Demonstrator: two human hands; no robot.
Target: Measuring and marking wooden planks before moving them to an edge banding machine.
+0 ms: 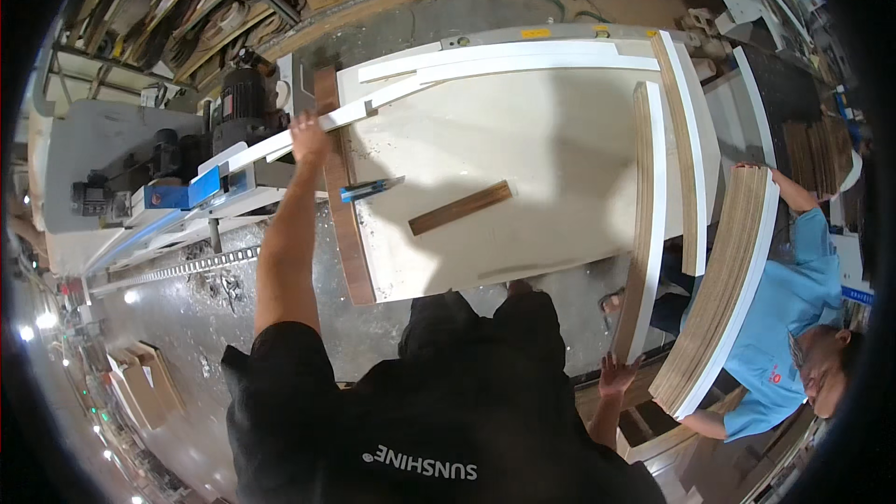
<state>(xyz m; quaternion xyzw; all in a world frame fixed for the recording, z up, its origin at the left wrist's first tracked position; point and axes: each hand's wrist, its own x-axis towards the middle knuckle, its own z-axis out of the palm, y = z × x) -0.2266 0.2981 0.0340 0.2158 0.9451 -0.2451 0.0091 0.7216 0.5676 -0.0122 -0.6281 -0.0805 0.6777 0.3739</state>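
My left hand (311, 138) is closed over a long white strip (345, 116) that runs from the machine on the left onto the pale worktable (448, 149). My right hand (616, 376) is low on the right, with its fingers spread against the near end of a curved wooden piece with a white edge (644, 224). That piece lies across the table's right part and juts past its near edge. Beside my left forearm, a blue-handled tool (371, 189) rests near the table's brown edge board (343, 196). A short brown wood strip (460, 207) lies mid-table.
At the right, a co-worker in a blue shirt (779, 317) holds a thick curved wooden stack (723, 289). More white strips (523, 58) line the table's far side. A machine with dark motors (241, 98) stands left. Shelves of curved wood (187, 9) are behind.
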